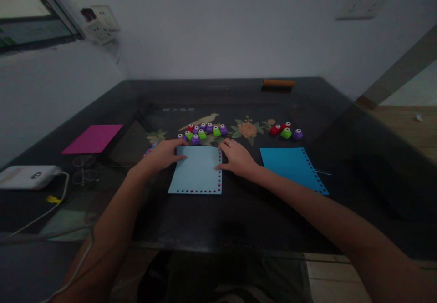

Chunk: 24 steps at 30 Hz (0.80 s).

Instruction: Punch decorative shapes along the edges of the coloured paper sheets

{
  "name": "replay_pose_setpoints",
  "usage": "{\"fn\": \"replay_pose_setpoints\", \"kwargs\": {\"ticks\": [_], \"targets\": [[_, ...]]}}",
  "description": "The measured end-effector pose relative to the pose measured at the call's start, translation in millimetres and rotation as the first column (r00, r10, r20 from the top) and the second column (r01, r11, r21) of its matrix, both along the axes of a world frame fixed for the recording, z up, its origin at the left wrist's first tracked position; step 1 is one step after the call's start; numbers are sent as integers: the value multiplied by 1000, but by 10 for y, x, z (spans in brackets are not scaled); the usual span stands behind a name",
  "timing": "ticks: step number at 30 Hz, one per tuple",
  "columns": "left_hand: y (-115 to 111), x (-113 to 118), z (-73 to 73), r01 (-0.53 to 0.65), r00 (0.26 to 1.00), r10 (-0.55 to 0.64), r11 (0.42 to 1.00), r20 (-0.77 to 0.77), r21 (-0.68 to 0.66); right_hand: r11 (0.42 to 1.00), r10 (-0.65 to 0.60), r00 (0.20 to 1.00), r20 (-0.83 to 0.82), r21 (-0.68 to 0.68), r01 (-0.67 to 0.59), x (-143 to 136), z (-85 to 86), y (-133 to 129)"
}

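A pale blue sheet [196, 171] lies on the dark table, with punched holes along its right and bottom edges. My left hand [167, 153] touches its upper left corner, thumb on top of the paper. My right hand [238, 157], with a ring on one finger, holds the upper right edge between thumb and fingers. Just beyond the sheet sit several small purple, green and red pieces [202, 134] with white tops. To the right, partly under my right forearm, is a brighter blue sheet [290, 164] with holes down its right side.
More coloured pieces [286, 133] stand at the right. On the left are a pink sheet [94, 139], glasses [84, 169] and a white device [30, 177] with a cable. An orange-brown cylinder [278, 83] lies at the back edge.
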<state>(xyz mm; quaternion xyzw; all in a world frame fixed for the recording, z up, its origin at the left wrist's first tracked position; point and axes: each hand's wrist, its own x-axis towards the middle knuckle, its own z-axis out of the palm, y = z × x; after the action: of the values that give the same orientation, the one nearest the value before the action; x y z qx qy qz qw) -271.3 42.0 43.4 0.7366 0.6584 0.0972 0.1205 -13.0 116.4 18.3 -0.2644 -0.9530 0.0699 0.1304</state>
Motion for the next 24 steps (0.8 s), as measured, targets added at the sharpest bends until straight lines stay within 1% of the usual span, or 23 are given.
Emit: {"fn": "replay_pose_setpoints", "kwargs": {"ticks": [3, 6, 9, 12, 14, 17, 21, 24], "targets": [[-9, -28, 47, -44, 998, 43, 999, 44, 19, 1000, 2, 1000, -32, -14, -2, 6, -10, -9], [-21, -58, 79, -58, 992, 55, 998, 110, 27, 999, -6, 997, -74, -47, 2, 10, -19, -18], [-25, -78, 92, -52, 979, 48, 999, 197, 15, 988, -33, 990, -135, -154, 12, 9, -9, -11], [-21, -76, 95, -61, 946, 53, 998, 321, 15, 952, -91, 977, -191, -305, 29, 20, 24, 18], [-21, -59, 103, -82, 911, 73, 997, 405, 3, 914, -128, 970, -209, -405, 33, 38, 48, 44], [-32, -14, 129, -123, 840, 128, 991, 527, -44, 830, -154, 956, -251, -558, -13, 67, 67, 77], [-47, 71, 154, -188, 702, 213, 976, 679, -112, 702, -198, 925, -326, -705, -98, 85, 64, 110], [-42, 153, 125, -219, 603, 254, 964, 756, -150, 612, -257, 903, -345, -781, -125, 124, 81, 155]]}}
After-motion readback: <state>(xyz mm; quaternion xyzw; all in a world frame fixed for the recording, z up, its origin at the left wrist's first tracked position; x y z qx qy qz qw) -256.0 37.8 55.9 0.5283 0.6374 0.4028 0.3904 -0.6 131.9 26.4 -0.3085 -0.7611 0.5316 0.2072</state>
